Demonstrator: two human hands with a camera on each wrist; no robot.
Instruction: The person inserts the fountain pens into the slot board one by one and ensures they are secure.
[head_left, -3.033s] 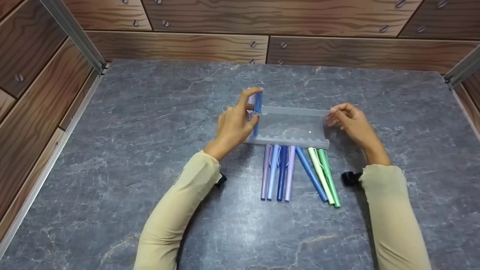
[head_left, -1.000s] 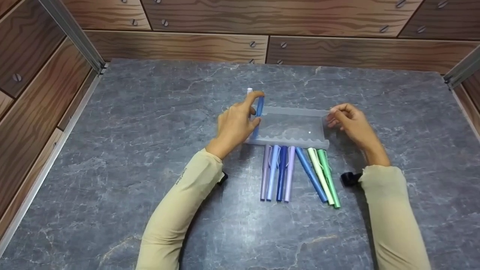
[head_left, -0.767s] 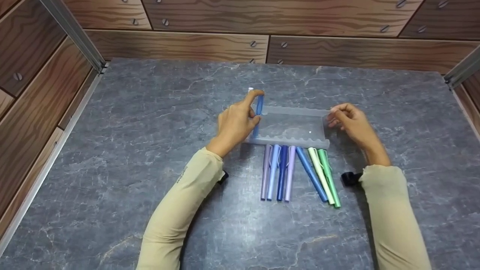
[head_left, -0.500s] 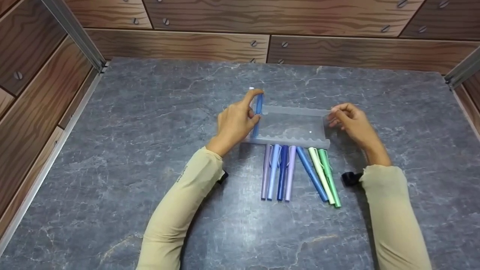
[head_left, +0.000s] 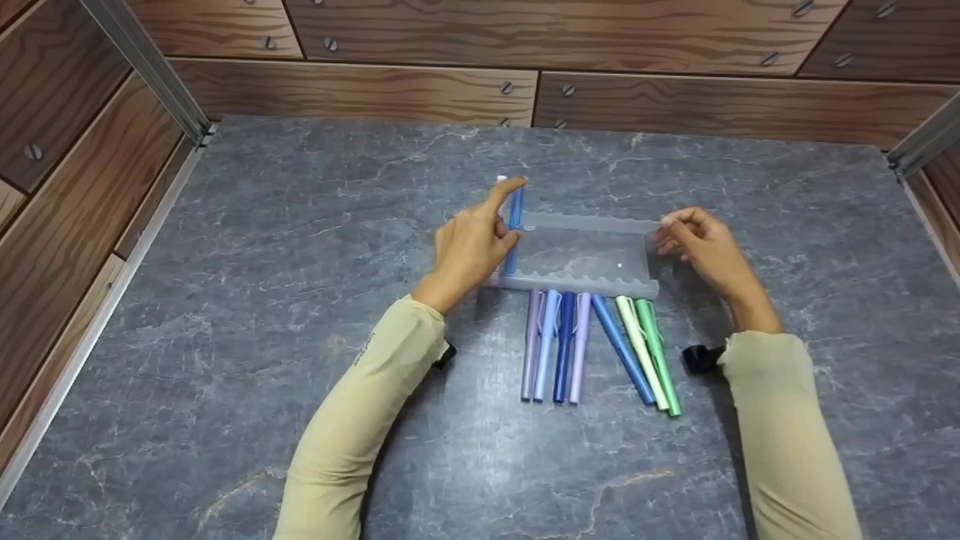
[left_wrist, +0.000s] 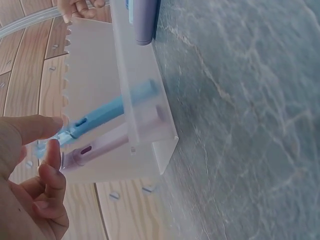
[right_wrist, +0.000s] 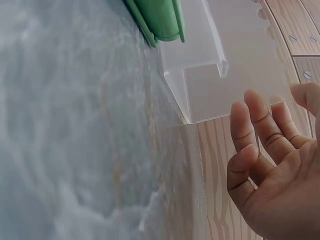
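A frosted clear pen tray (head_left: pixel 585 251) with scalloped edges stands on the table in the head view. At its left end my left hand (head_left: pixel 469 247) pinches a blue pen (head_left: pixel 517 210), the index finger at its far tip and the thumb near its middle. In the left wrist view this pen (left_wrist: pixel 102 114) lies slanted across the tray's notched edges. Beside it a pale purple pen (left_wrist: pixel 107 140) rests in the end slot, mostly hidden by my hand in the head view. My right hand (head_left: pixel 697 236) grips the tray's far right corner between thumb and fingers.
In front of the tray lie several pens: a purple, light blue, dark blue (head_left: pixel 564 349) and lilac (head_left: pixel 580 349) group, then a blue (head_left: pixel 622 349), a pale green (head_left: pixel 643 352) and a green pen (head_left: pixel 660 360), slanted. Wood-patterned panels (head_left: pixel 375 94) border the table.
Held by my left hand, the blue pen has turned and shifted slightly, moving a little left over the last second. My right hand and the tray have stayed in place.
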